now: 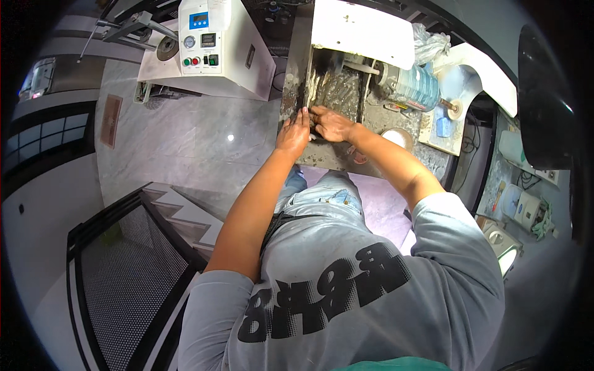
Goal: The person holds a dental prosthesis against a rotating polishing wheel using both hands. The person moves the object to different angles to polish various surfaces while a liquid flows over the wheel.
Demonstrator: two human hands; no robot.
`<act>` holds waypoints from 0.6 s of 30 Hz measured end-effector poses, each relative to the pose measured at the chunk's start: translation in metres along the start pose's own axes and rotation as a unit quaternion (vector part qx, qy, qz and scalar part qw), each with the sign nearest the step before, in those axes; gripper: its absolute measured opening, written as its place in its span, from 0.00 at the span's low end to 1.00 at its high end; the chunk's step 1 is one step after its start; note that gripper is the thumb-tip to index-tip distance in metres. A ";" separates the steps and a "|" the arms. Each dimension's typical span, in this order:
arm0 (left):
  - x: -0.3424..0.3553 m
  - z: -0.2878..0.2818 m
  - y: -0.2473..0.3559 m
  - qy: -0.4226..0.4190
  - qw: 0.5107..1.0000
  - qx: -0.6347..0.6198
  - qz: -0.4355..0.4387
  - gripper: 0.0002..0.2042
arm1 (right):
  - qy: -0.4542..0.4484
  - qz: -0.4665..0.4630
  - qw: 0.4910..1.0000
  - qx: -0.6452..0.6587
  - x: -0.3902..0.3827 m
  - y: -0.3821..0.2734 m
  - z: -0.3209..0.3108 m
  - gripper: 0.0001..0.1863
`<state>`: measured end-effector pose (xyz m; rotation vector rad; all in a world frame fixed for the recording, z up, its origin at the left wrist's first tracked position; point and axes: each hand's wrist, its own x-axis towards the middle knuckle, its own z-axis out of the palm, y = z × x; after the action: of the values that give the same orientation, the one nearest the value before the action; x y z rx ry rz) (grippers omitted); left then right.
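My left hand (296,133) reaches to the left side of a dirty, wet trough (337,89) on the bench, its fingertips close together and touching near the rim. My right hand (333,125) is beside it with fingers curled at the same spot. Both seem closed on something small that my fingers hide; I cannot make out what it is. Right of the trough lies a clear blue plastic bottle (408,86) around a horizontal spindle, with a small blue block (443,127) farther right. A round pale container (391,139) sits near my right forearm.
A white machine (247,46) with gauges and buttons stands at the back left. A white panel (362,28) covers the bench's back. Stairs (179,207) with black mesh railing (133,278) are at the lower left; small appliances (526,204) are at the right.
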<state>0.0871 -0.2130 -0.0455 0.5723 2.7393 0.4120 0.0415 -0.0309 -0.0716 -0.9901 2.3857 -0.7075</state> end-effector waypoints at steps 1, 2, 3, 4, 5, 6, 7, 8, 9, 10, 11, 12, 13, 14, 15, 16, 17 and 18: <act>-0.004 0.001 0.000 -0.012 1.000 0.011 -0.007 0.41 | -0.030 -0.004 1.000 -0.004 -0.001 -0.004 -0.003 0.19; -0.005 0.001 -0.002 -0.011 1.000 0.012 -0.013 0.41 | -0.032 -0.010 0.999 -0.004 0.000 -0.007 -0.007 0.19; -0.004 0.001 -0.005 -0.014 1.000 0.012 -0.016 0.41 | -0.037 -0.023 0.999 -0.006 0.002 -0.010 -0.011 0.18; -0.002 0.000 -0.005 -0.014 1.000 0.010 -0.015 0.41 | -0.042 -0.035 0.998 -0.010 0.002 -0.007 -0.013 0.18; -0.003 0.000 -0.003 -0.010 1.000 0.009 -0.018 0.41 | -0.043 -0.038 0.998 -0.013 0.001 -0.006 -0.015 0.18; -0.003 0.001 -0.001 -0.022 0.999 0.013 -0.021 0.41 | -0.051 -0.049 0.997 -0.021 -0.001 -0.006 -0.016 0.18; -0.004 0.001 0.000 -0.034 0.999 0.016 -0.025 0.41 | -0.060 -0.062 0.996 -0.029 -0.002 -0.006 -0.018 0.18; -0.004 0.000 0.000 -0.030 0.999 0.015 -0.030 0.41 | -0.063 -0.067 0.995 -0.033 -0.002 -0.006 -0.020 0.18; -0.003 -0.001 0.000 -0.034 0.999 0.014 -0.029 0.40 | -0.074 -0.067 0.994 -0.038 -0.003 -0.006 -0.022 0.19; -0.004 -0.002 0.000 -0.040 0.999 0.012 -0.029 0.40 | -0.087 -0.067 0.993 -0.043 -0.004 -0.007 -0.024 0.19; -0.005 -0.003 0.001 -0.037 0.999 0.009 -0.034 0.40 | -0.097 -0.064 0.991 -0.061 -0.005 -0.008 -0.029 0.18; -0.005 -0.003 0.002 -0.039 0.998 0.016 -0.035 0.40 | -0.101 -0.069 0.990 -0.063 -0.007 -0.007 -0.029 0.18; -0.006 -0.003 0.000 -0.041 0.998 0.025 -0.035 0.40 | -0.090 -0.068 0.992 -0.064 -0.006 -0.011 -0.030 0.18; -0.007 -0.001 0.000 -0.039 0.998 0.024 -0.040 0.40 | -0.078 -0.067 0.993 -0.063 -0.003 -0.015 -0.031 0.18; -0.009 0.001 0.000 -0.034 0.998 0.019 -0.047 0.40 | -0.136 -0.037 0.989 -0.041 -0.001 -0.014 -0.038 0.19; -0.008 0.001 0.002 -0.027 0.998 0.012 -0.050 0.41 | -0.138 -0.039 0.989 -0.044 0.000 -0.011 -0.039 0.19; -0.007 0.001 0.003 -0.037 0.998 0.000 -0.059 0.41 | -0.122 -0.009 0.993 0.006 0.003 -0.007 -0.039 0.19; -0.005 0.001 0.003 -0.036 0.998 -0.002 -0.061 0.41 | -0.104 0.022 0.993 0.056 0.005 -0.003 -0.038 0.19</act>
<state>0.0930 -0.2124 -0.0438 0.4085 2.6865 0.3610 0.0176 -0.0259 -0.0413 -0.9152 2.1567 -0.6785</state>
